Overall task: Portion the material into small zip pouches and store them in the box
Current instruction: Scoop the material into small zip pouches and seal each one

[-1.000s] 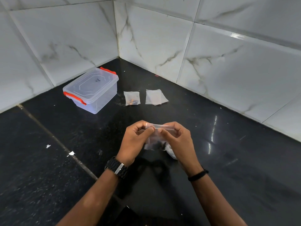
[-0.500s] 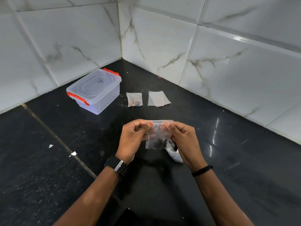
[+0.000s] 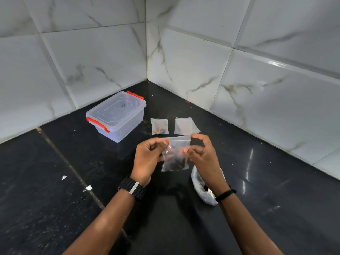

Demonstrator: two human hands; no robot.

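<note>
Two hands meet over black floor, we note: left hand [image 3: 147,159] pinches top-left corner of clear zip pouch [image 3: 176,155], fingers curled; right hand [image 3: 204,155] hovers at pouch's right edge, thumb and forefinger parted, whether touching we cannot tell. Dark material [image 3: 179,163] sits low in pouch. At 11 o'clock, lidded box [image 3: 117,116]. At 12, filled pouch [image 3: 159,126] beside empty pouches [image 3: 185,126]. At 5, white bag [image 3: 200,188] under right wrist.
</note>
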